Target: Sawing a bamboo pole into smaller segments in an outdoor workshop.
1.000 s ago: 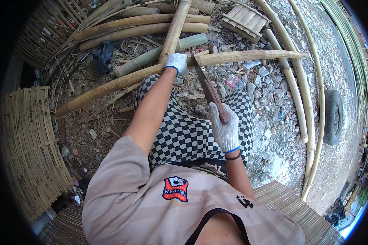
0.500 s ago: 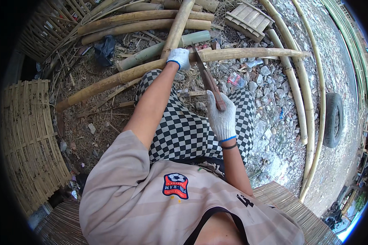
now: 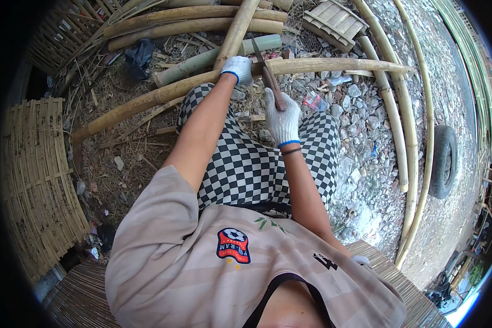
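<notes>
My left hand (image 3: 236,70), in a white knit glove with a blue cuff, is closed over a long yellow bamboo pole (image 3: 147,99) lying crosswise before my knees. In my right hand (image 3: 283,118), gloved the same way, is the brown wooden handle of a handsaw (image 3: 270,81). Its dark, narrow blade points away from me and crosses the pole just right of my left hand. The teeth are too small to make out. Beyond my left hand, a second thick bamboo pole (image 3: 238,33) runs away from me.
A green bamboo length (image 3: 194,66) and more poles lie beyond. Long poles (image 3: 407,126) stretch along the right, near a black tyre (image 3: 444,161). Rubble (image 3: 361,117) covers the ground there. A woven bamboo panel (image 3: 41,180) stands at left; a black plastic bag (image 3: 140,59) lies far left.
My right hand has pushed the handsaw away from me and slightly left, so more blade shows beyond the pole. My left hand keeps its grip on the pole.
</notes>
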`<action>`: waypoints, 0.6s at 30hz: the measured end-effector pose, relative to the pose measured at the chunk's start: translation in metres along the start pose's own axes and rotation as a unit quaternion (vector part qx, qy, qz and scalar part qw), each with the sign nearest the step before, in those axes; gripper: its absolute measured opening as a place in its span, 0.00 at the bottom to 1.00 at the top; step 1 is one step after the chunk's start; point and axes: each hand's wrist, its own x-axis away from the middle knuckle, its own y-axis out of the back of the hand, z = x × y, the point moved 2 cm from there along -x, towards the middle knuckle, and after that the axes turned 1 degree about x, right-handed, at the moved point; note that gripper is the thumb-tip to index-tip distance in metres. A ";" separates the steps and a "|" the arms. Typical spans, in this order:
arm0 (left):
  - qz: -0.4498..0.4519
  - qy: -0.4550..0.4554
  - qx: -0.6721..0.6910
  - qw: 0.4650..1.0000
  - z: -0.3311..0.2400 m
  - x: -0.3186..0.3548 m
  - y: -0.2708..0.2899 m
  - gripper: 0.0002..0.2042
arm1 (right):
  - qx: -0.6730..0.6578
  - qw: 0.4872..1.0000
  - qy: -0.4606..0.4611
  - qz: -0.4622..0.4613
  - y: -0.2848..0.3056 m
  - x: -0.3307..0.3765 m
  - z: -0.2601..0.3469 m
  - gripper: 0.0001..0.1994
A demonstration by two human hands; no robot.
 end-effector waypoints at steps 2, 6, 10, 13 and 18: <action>0.004 0.006 -0.013 1.000 0.006 0.004 -0.006 0.22 | 0.022 0.999 0.025 -0.001 -0.004 -0.004 0.002 0.21; 0.007 0.028 -0.017 0.999 0.018 0.017 -0.003 0.22 | -0.033 0.998 -0.025 0.043 0.045 0.067 0.027 0.16; -0.013 0.010 -0.010 1.000 0.017 0.016 -0.006 0.23 | -0.081 0.993 -0.071 0.043 0.031 0.047 0.025 0.19; -0.020 0.008 0.006 1.000 0.010 -0.002 -0.015 0.23 | 0.028 0.999 0.016 0.004 -0.010 -0.014 0.002 0.23; -0.001 0.026 0.006 1.000 0.015 0.017 -0.007 0.22 | -0.069 0.991 -0.089 0.069 0.045 0.064 0.029 0.21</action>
